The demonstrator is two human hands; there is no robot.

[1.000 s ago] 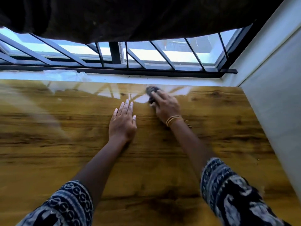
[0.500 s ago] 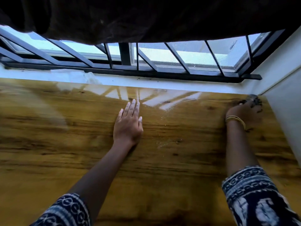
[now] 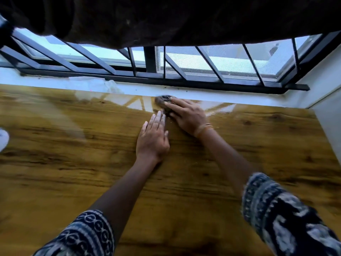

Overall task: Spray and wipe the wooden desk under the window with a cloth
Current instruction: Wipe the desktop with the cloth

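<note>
The wooden desk (image 3: 73, 172) fills the view below a barred window (image 3: 184, 65). My right hand (image 3: 186, 115) presses a small dark cloth (image 3: 163, 100) flat against the desk's far edge, close to the white sill. Most of the cloth is hidden under my fingers. My left hand (image 3: 153, 139) lies flat on the wood with fingers together, just left of and nearer than the right hand, its fingertips almost touching the cloth. No spray bottle is visible.
A white sill (image 3: 230, 97) runs along the desk's far edge, with a crumpled clear plastic piece (image 3: 103, 85) on it. A white wall (image 3: 328, 115) closes the right side. A dark curtain (image 3: 166, 19) hangs overhead. A white object (image 3: 3, 138) shows at the left edge.
My right hand has swept the cloth from the far right corner back left along the far edge to the middle. The left hand stays flat in place.
</note>
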